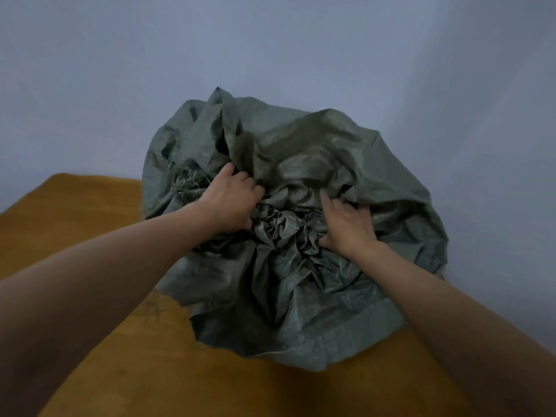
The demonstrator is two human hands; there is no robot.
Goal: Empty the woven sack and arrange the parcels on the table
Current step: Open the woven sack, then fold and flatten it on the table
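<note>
Head view: sack (301,164), grey-green woven, is sitting bulky on the table (90,236), its far side bulging up against the wall (270,40), its near edge spreading flat toward the camera. Fabric is bunching into a crumpled knot at the centre, right between both hands. Left hand (231,203) is curling over the bunched cloth from the left; fingers (240,179) are bent tight and digging into a fold, so it is gripping sack fabric. Right hand (346,224) is lying on the cloth from the right, fingers (328,203) spread and only slightly bent, pointing up and left, thumb tucking into the knot; it is pressing on the fabric, but whether it is actually pinching any I cannot tell. Frayed threads (188,179) are hanging out at the sack's left edge, just beside the left hand, and a few loose strands are lying on the table below. Sack mouth is not discernible in these folds; contents are staying hidden under the cloth. Both forearms are reaching in from the bottom corners.
</note>
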